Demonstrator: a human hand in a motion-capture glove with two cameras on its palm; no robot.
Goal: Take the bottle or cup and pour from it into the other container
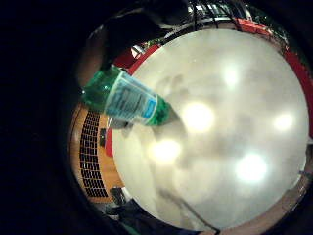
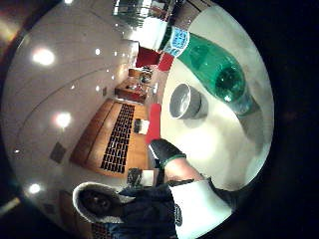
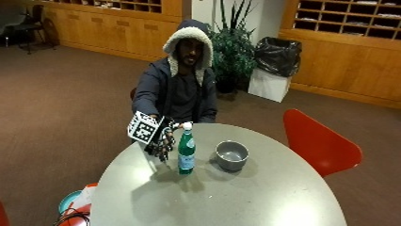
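Observation:
A green glass bottle [image 3: 186, 153] with a blue-white label and a white cap stands upright on the round grey table [image 3: 251, 197]. Just to its right sits a grey bowl [image 3: 232, 154], upright and apart from the bottle. My gloved right hand [image 3: 162, 142] hangs just above the table, close beside the bottle on the side away from the bowl, fingers relaxed and pointing down, holding nothing. A small gap shows between fingers and bottle. The palm views show the bottle [image 1: 124, 100] [image 2: 214, 64] near the palm, with the bowl [image 2: 185, 101] behind it.
A red chair [image 3: 316, 141] stands at the table's right side. The person sits at the far edge. On the floor by the table's near left lie a teal dish and an orange thing [image 3: 78, 200]. A plant and a black-bagged bin stand far behind.

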